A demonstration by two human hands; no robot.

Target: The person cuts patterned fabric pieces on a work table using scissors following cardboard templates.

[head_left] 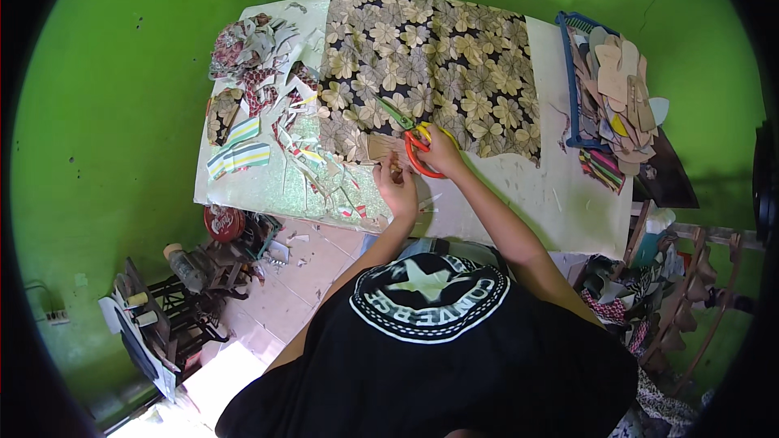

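Scissors (402,120) over floral fabric (454,57)
Right grip (441,151) clasps them, left grip (398,186) pinches a brown piece (379,148); scraps (260,85) clutter the counter (519,203) at left, a blue basket (574,101) at right.

We hold our left hand (397,192) with its fingers (387,164) bent, the left forearm (369,253) running back leftward from it. Just right and slightly forward, our right hand (441,154) curls in a grip, the right forearm (505,221) slanting back rightward.

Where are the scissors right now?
In the head view, near the middle: the scissors are in the right hand, blades over the flowered cloth.
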